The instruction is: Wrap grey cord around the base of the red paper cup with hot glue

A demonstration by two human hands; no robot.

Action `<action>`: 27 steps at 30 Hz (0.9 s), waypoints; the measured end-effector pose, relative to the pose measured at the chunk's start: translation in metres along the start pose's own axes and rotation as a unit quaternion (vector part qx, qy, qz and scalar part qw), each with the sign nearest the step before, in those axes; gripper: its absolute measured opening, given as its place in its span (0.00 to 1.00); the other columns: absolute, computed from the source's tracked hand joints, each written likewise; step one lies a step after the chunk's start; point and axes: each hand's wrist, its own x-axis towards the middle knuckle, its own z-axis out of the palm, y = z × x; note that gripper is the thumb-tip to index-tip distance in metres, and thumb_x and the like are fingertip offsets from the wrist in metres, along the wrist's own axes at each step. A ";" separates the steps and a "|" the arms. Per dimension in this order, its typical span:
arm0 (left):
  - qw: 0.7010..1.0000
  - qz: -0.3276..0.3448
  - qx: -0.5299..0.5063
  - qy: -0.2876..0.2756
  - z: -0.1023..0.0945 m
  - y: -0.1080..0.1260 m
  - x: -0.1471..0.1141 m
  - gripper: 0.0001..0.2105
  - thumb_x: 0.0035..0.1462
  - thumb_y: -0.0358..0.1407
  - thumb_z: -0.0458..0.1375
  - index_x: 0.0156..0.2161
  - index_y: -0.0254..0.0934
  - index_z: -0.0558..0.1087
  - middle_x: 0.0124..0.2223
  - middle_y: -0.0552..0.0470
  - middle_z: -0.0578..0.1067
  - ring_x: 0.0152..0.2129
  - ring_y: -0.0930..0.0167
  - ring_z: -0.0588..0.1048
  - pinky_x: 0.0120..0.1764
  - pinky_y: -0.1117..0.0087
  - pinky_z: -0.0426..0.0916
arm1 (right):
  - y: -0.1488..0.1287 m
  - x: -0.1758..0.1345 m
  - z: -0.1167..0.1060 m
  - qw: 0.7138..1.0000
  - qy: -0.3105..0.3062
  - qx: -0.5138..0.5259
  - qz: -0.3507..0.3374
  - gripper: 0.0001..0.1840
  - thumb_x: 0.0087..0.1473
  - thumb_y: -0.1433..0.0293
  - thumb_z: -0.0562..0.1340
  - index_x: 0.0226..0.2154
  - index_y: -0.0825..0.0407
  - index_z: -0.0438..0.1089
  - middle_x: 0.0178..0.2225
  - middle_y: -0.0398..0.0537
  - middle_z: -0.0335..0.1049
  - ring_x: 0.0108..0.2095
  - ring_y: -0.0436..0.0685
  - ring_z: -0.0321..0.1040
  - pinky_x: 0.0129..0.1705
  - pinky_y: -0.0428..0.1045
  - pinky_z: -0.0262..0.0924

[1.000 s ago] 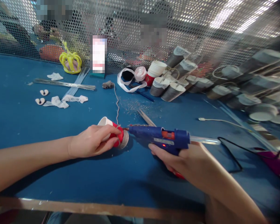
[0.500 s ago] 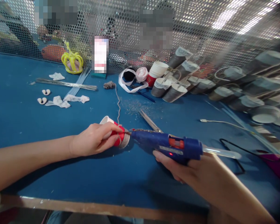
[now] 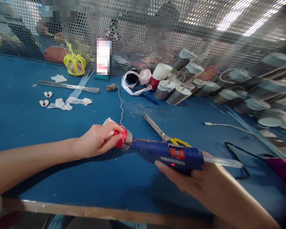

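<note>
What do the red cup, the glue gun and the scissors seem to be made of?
Red cup: probably coated paper, judging by its thin white rim and smooth red wall.
Glue gun: likely moulded plastic, given its evenly blue, fairly matt body.
Scissors: blades apparently metal, grey with a dull sheen; the visible yellow handle part looks like plastic from its uniform colour.

red cup (image 3: 126, 135): partly behind left hand (image 3: 98, 141) | glue gun (image 3: 152, 153): handle hidden by right hand (image 3: 193, 183) | far-right cups (image 3: 271, 118): blurred
</note>
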 end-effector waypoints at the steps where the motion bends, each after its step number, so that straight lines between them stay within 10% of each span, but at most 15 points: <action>1: 1.000 0.003 -0.002 0.002 0.000 0.000 0.000 0.05 0.61 0.31 0.49 0.41 0.34 0.65 0.31 0.50 0.77 0.23 0.75 0.75 0.26 0.77 0.69 | -0.005 0.002 -0.001 1.000 -0.012 -0.004 -0.010 0.13 0.45 0.56 0.61 0.20 0.46 0.73 0.07 0.37 0.58 0.10 0.49 0.57 0.12 0.46 0.51; 10: 0.999 0.023 0.039 -0.013 -0.001 0.001 -0.001 0.07 0.62 0.32 0.47 0.43 0.34 0.64 0.25 0.55 0.75 0.15 0.78 0.70 0.20 0.80 0.63 | -0.046 0.017 -0.010 0.999 0.007 -0.011 0.042 0.25 0.48 0.56 0.60 0.09 0.47 0.54 0.07 0.38 0.54 0.10 0.48 0.52 0.13 0.46 0.50; 27: 0.996 0.065 0.060 -0.012 -0.002 0.004 0.000 0.06 0.63 0.32 0.46 0.40 0.34 0.64 0.23 0.56 0.73 0.15 0.79 0.69 0.19 0.81 0.60 | -0.044 0.035 -0.009 0.990 -0.051 0.024 0.129 0.26 0.46 0.53 0.60 0.08 0.49 0.58 0.07 0.40 0.59 0.11 0.49 0.57 0.16 0.46 0.54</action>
